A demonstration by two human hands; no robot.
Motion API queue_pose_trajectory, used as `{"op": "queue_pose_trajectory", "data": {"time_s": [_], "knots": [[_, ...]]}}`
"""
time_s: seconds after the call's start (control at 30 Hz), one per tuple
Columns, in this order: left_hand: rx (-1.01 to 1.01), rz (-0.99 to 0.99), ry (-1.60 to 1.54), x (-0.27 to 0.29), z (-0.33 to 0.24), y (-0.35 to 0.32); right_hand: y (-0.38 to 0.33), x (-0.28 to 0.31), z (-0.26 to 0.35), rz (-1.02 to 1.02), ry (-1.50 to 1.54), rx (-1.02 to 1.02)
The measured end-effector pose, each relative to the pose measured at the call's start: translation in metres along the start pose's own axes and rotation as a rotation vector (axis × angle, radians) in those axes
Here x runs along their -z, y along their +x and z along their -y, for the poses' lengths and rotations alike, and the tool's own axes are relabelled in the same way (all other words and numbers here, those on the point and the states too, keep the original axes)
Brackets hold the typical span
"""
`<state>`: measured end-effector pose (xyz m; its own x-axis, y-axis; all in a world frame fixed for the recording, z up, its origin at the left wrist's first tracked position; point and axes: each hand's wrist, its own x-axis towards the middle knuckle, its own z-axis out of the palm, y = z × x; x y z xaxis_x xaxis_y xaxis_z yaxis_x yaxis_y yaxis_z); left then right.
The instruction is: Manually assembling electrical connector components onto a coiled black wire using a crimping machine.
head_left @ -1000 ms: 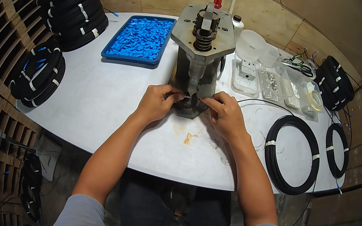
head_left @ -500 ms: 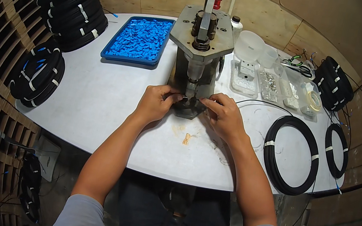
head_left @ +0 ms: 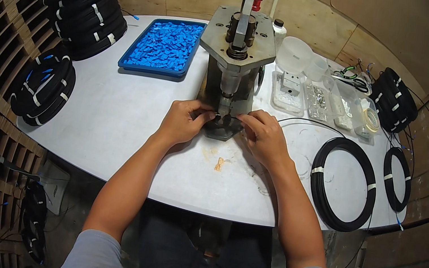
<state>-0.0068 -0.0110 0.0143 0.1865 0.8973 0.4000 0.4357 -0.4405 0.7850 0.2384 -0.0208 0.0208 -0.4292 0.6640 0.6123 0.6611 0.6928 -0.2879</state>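
A metal bench press (head_left: 238,52) stands at the middle of the table. My left hand (head_left: 185,121) is at the left of its base, with thumb and forefinger pinched beside the ram; what lies between them is small, dark and mostly hidden. On the other side, my right hand (head_left: 266,135) is closed, its fingertips pinching a thin black cable at the die. That cable (head_left: 303,120) runs out behind the hand toward a large coil of black cable (head_left: 317,178) on the right. The die itself is partly covered by my fingers.
A blue tray (head_left: 124,62) full of small blue parts lies left of the press. Stacked black coils (head_left: 89,14) stand at far left. Plastic containers (head_left: 295,55), boxes of small fittings (head_left: 319,101) and pliers (head_left: 353,78) sit at back right. Orange-brown residue (head_left: 219,164) marks the near tabletop.
The whole view has shifted slightly. Both hands keep the same pinched pose at the press, and nothing else has visibly moved.
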Motion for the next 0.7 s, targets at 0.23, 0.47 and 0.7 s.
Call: {"op": "queue_pose_trajectory", "data": {"time_s": [0.23,0.47,0.7], "knots": [[0.015,0.009,0.005,0.0014,-0.0038,0.0001,0.0004,-0.0024,-0.0017,-0.027,0.016,0.019],[0.011,0.014,0.011,0.0007,-0.0018,0.0003,0.0008,-0.0027,-0.0020,-0.034,0.022,0.009],[0.014,0.018,0.006,0.0006,-0.0013,0.0004,0.0016,-0.0011,-0.0006,-0.035,0.035,-0.001]]}}
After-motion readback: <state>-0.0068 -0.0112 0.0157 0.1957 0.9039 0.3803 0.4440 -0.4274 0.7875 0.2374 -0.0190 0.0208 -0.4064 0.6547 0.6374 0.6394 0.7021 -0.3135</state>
